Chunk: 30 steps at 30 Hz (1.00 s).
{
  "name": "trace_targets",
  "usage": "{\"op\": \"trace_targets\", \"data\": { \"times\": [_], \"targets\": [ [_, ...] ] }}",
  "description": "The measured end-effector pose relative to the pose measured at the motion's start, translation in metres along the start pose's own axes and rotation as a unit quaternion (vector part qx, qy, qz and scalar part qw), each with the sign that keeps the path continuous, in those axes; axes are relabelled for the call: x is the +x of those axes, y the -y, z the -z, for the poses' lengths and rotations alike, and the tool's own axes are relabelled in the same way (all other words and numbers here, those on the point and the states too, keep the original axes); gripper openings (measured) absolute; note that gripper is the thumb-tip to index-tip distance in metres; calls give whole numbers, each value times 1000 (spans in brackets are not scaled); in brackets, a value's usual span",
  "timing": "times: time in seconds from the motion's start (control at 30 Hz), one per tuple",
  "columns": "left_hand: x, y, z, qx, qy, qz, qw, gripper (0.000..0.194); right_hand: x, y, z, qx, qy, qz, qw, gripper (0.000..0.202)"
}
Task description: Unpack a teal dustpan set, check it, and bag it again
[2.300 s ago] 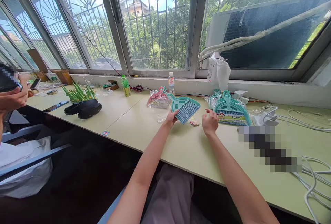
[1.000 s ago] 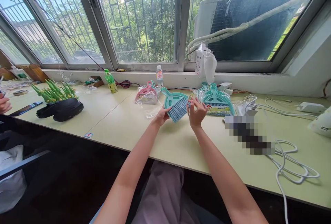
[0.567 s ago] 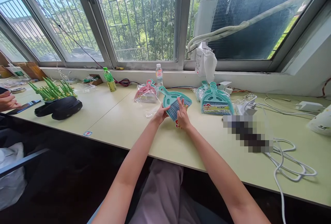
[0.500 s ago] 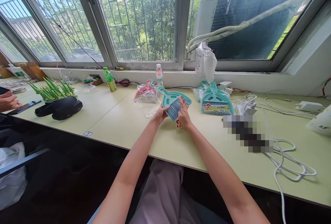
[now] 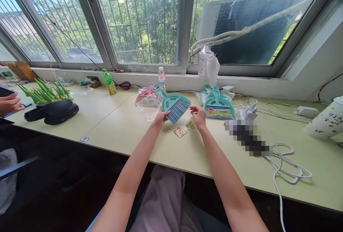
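Just exposed more of the printed card (image 5: 183,129), slightly below mid-frame, drawing the right hand (image 5: 198,117) off the bristles (image 5: 178,110), now unobscured; cannot tell whether pinching the card. Still grasping the teal dustpan (image 5: 168,98), mid-frame, with the left hand (image 5: 161,117).

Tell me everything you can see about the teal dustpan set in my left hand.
The teal dustpan set looks plastic, with a handle pointing up and left and grey-blue brush bristles fanning to the lower right. Held tilted over the table, it is gripped at its lower left edge by the left hand. The right hand is near; contact is unclear.
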<state>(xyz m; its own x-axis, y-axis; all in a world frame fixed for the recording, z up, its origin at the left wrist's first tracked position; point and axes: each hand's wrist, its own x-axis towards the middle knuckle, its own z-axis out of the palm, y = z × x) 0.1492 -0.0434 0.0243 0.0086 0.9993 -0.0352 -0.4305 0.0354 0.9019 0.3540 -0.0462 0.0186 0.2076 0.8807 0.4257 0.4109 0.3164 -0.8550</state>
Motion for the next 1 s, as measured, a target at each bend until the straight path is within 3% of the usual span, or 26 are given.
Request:
{"op": "trace_targets", "data": {
  "times": [0.17, 0.27, 0.37, 0.5, 0.63, 0.8, 0.9, 1.0],
  "targets": [
    [0, 0, 2, 11, -9, -1, 1000, 66, 3, 2, 14, 108, -2, -73, 991, 28],
    [-1, 0, 1, 17, -14, 0, 1000, 66, 7, -5, 27, -22, 79, -124, 989, 30],
    [0, 0, 3, 26, -26, -14, 999, 69, 10, -14, 36, -203, 179, -128, 954, 38],
    [3, -1, 8, 18, -34, -39, 998, 68, 11, -18, 38, -259, 223, -118, 932, 45],
    [7, 0, 13, 1, -24, -47, 999, 55, 11, -14, 35, -226, 256, -142, 929, 31],
    [14, 3, 16, -20, -43, -8, 999, 33, 8, -1, 41, -157, 299, -154, 928, 21],
    [13, 2, 15, -27, -29, 7, 999, 30, 5, 6, 44, -22, 317, -135, 939, 30],
    [10, 0, 11, -29, 29, 13, 999, 31, 2, 11, 44, 81, 269, -103, 954, 41]
  ]
}}
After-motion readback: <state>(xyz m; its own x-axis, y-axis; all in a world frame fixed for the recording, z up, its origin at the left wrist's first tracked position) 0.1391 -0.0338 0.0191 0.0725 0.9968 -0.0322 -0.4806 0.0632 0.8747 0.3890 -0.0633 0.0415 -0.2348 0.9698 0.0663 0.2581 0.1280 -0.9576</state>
